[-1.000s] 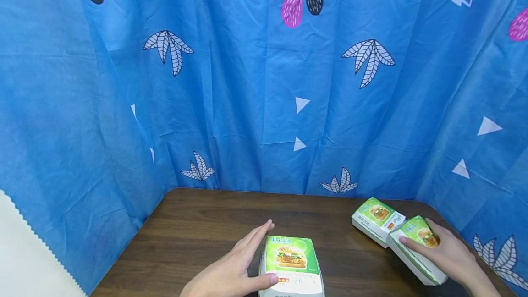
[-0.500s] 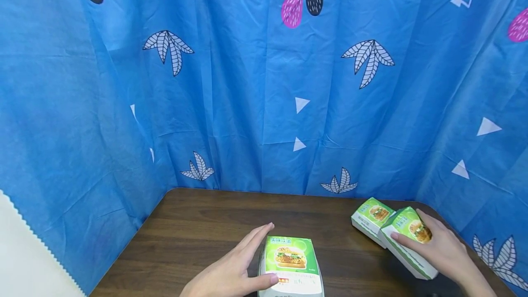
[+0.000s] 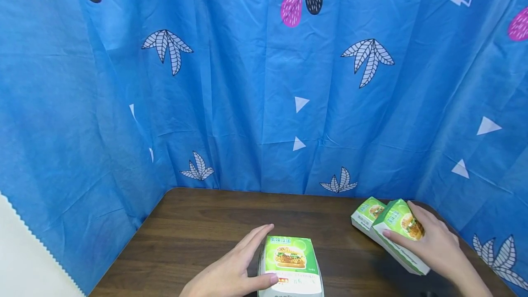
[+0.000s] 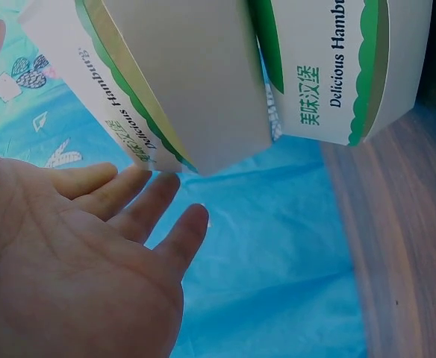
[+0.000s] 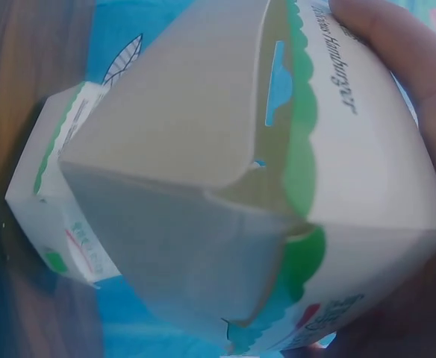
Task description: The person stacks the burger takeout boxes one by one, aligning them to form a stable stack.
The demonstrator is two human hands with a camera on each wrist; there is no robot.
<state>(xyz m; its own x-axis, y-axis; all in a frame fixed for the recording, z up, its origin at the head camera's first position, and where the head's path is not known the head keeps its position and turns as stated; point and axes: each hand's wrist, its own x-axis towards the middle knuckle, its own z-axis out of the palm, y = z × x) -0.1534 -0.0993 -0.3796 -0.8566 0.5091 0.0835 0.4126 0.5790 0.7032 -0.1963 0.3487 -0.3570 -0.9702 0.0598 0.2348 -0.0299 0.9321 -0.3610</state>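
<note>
So the right hand (image 3: 433, 242) is clamping a green-and-white burger box (image 3: 396, 237), thumb along one side and fingers curling round the other, over on the right of the desk (image 3: 198, 214). From the head view that box is overlapping the back box (image 3: 363, 217) (can't tell if they're actually touching, tbh). The left hand (image 3: 235, 265) is holding its thumb and fingers well apart beside the front box (image 3: 290, 255), the thumb crossing its near corner; I can't tell whether it's pressing on the cardboard. The left wrist view is showing something the head view is mostly hiding: a second box (image 4: 322, 74) right next to the front one, on the desk side. The right wrist view, meanwhile, is catching gaps along the held box's folded flaps, with a patch of blue showing through. Whatever the boxes are containing, the cardboard is hiding it.
</note>
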